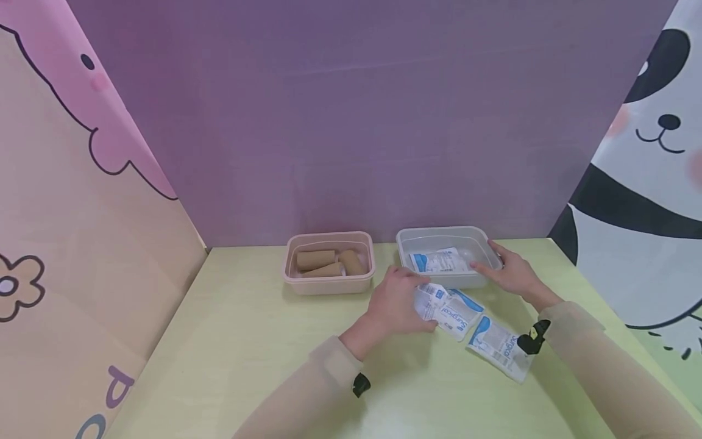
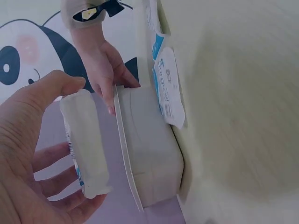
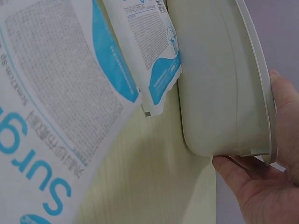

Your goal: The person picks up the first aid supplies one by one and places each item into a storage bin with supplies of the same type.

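Observation:
My left hand (image 1: 399, 302) holds a white packet (image 2: 86, 144) between its thumb and fingers, in front of the white plastic bin (image 1: 439, 280). My right hand (image 1: 515, 274) grips that bin by its right end, thumb and fingers on opposite sides of the rim in the right wrist view. Inside the bin lies a white-and-blue packet (image 1: 444, 261). Two more packets printed "Surgical" lie on the table: one packet (image 1: 462, 317) just in front of the bin, partly behind the held one, and another packet (image 1: 499, 347) nearer the right wrist.
A pink plastic bin (image 1: 329, 286) stands to the left, holding several tan rolls (image 1: 316, 260). Both bins are near the back edge of the pale yellow table (image 1: 230, 341), against a purple wall (image 1: 373, 122). Printed side panels flank the table, a panda (image 1: 658, 201) on the right.

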`<state>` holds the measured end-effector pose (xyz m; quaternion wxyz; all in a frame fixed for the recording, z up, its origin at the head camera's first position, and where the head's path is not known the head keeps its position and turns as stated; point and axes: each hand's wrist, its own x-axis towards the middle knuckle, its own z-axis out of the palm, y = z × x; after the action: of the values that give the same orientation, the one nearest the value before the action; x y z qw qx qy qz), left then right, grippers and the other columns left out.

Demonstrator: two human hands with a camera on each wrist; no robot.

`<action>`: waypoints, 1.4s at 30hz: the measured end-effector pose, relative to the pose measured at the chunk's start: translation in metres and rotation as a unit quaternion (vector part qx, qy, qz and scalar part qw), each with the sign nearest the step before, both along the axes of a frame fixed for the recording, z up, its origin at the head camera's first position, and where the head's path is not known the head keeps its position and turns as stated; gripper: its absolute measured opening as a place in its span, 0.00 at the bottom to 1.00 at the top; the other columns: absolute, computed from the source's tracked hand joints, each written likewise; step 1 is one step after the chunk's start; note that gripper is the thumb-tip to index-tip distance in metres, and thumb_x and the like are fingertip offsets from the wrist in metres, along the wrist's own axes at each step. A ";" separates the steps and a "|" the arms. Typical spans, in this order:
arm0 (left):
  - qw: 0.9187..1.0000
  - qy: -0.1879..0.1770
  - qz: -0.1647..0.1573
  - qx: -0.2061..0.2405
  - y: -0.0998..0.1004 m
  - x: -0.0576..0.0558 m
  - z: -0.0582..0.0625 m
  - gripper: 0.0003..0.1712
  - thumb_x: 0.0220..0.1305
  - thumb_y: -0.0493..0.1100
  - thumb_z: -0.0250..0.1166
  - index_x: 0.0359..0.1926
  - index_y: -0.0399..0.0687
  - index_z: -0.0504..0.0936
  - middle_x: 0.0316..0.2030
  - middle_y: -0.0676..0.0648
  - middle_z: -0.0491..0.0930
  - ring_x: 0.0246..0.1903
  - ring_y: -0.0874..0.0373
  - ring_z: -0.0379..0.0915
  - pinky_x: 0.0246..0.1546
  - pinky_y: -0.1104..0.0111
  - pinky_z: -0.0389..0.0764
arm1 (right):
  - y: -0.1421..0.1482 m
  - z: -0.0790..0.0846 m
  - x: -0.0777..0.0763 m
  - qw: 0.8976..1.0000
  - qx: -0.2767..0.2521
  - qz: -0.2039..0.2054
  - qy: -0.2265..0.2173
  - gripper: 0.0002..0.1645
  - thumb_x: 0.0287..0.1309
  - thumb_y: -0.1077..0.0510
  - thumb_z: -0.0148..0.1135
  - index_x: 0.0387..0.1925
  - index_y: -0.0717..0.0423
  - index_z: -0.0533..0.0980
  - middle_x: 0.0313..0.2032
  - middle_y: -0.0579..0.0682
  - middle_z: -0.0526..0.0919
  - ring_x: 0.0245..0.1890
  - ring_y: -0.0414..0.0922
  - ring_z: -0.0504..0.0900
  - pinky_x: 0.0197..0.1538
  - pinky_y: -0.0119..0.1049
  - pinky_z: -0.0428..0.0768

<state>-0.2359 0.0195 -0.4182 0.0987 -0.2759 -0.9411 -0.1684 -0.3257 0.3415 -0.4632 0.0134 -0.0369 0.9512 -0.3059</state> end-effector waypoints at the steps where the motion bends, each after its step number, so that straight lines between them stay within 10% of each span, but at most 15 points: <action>1: 1.000 0.006 0.000 0.002 -0.001 -0.001 0.001 0.47 0.44 0.66 0.84 0.66 0.58 0.85 0.60 0.52 0.85 0.60 0.55 0.75 0.53 0.71 0.82 | 0.000 0.000 0.000 1.000 0.000 0.000 0.000 0.66 0.71 0.27 0.58 0.84 0.65 0.39 0.77 0.80 0.56 0.74 0.79 0.62 0.70 0.74 0.68; 18: 0.993 0.095 -0.013 0.063 -0.028 -0.047 0.022 0.43 0.46 0.59 0.83 0.62 0.46 0.87 0.58 0.46 0.88 0.61 0.48 0.82 0.65 0.58 0.79 | 0.000 -0.002 -0.001 1.000 -0.010 -0.001 0.000 0.66 0.71 0.26 0.58 0.85 0.63 0.40 0.78 0.79 0.55 0.74 0.78 0.62 0.71 0.74 0.67; 31: 0.992 0.004 0.020 0.127 -0.040 -0.072 0.039 0.45 0.52 0.56 0.84 0.69 0.47 0.81 0.67 0.46 0.82 0.68 0.48 0.76 0.65 0.58 0.82 | 0.001 0.001 -0.002 1.000 -0.009 0.000 -0.001 0.66 0.71 0.26 0.58 0.85 0.63 0.40 0.78 0.80 0.55 0.74 0.78 0.61 0.71 0.75 0.67; 42: 0.995 -0.002 0.034 0.096 -0.027 -0.094 0.046 0.44 0.53 0.59 0.82 0.70 0.52 0.81 0.66 0.47 0.83 0.65 0.50 0.77 0.65 0.60 0.81 | 0.001 0.002 -0.002 1.000 0.000 -0.001 -0.002 0.66 0.71 0.26 0.58 0.85 0.64 0.41 0.78 0.80 0.54 0.75 0.80 0.59 0.71 0.75 0.66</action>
<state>-0.3302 -0.0080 -0.3722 0.1291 -0.2329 -0.9295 -0.2554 -0.3273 0.3426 -0.4610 0.0153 -0.0354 0.9513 -0.3058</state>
